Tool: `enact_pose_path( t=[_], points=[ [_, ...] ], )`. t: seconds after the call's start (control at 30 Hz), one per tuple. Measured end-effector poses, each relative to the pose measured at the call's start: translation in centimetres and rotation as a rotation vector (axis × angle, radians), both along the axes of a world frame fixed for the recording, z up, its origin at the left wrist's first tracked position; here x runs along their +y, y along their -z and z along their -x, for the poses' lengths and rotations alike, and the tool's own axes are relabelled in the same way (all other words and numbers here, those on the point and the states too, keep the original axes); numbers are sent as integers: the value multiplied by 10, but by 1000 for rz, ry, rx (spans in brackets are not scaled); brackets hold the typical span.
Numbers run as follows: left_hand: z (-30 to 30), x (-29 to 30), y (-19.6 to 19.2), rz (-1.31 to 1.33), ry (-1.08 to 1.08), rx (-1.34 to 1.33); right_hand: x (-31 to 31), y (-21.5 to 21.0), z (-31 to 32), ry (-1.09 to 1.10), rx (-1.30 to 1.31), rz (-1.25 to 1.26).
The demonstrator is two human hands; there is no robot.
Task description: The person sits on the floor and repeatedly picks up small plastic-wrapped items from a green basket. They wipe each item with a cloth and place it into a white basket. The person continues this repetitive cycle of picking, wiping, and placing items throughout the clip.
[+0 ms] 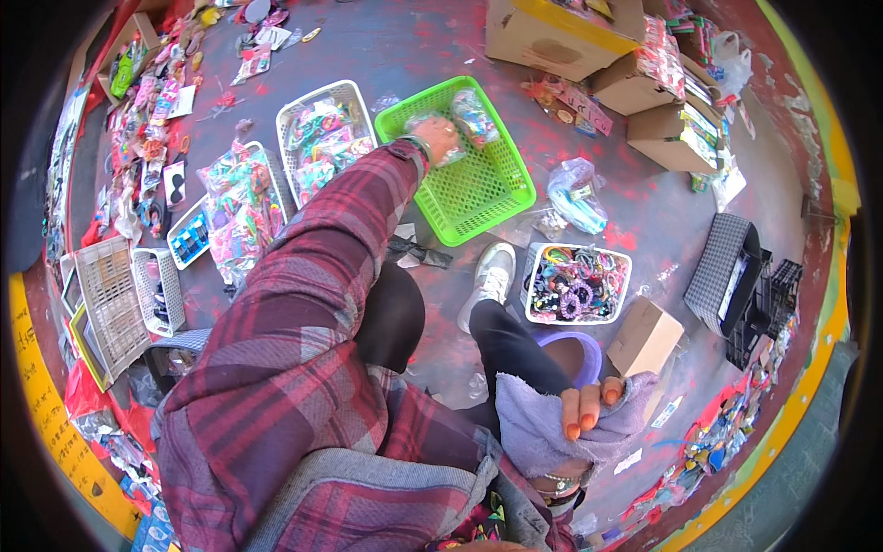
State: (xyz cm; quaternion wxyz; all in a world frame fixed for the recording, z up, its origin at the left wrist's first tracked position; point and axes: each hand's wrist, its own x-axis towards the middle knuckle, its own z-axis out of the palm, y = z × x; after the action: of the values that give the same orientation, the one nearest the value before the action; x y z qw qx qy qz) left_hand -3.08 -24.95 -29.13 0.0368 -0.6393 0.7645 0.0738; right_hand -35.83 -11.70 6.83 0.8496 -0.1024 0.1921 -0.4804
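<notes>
My left hand (441,138), at the end of a plaid sleeve, reaches into a green plastic basket (501,198) on the floor. It grips a clear plastic packet (421,124) of small colourful items at the basket's far left corner. A second clear packet (475,116) lies in the basket just right of that hand. My right hand (589,411), with orange nails, rests low on my knee with its fingers curled over a lavender fluffy cloth (538,432).
A white basket of hair ties (576,283) sits right of my shoe (492,274). Two white baskets of colourful accessories (322,138) (241,210) lie left of the green one. Cardboard boxes (552,37) stand at the back, a small box (644,337) and a checked bag (722,271) to the right.
</notes>
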Motion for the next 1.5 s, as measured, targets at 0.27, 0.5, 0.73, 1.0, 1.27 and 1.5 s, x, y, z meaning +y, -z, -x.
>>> enact_pose_path(
  t=[0.27, 0.5, 0.73, 1.0, 1.27, 1.5],
  points=[
    [4, 4, 7, -57, 84, -108, 6, 2, 1, 124, 86, -59],
    [3, 5, -10, -105, 84, 140, 6, 15, 26, 5, 105, 28],
    [9, 0, -77, -40, -556, 1621, 8, 17, 20, 80, 269, -138],
    [12, 76, -258, -192, -460, 2598, -5, 11, 31, 190, 304, -27],
    [68, 199, -380, -398, -165, 2647, 32, -37, -3, -24, 32, -1],
    [119, 273, -383, -461, -435, 2711, 95, -93, -29, 288, 415, 623]
  ],
)
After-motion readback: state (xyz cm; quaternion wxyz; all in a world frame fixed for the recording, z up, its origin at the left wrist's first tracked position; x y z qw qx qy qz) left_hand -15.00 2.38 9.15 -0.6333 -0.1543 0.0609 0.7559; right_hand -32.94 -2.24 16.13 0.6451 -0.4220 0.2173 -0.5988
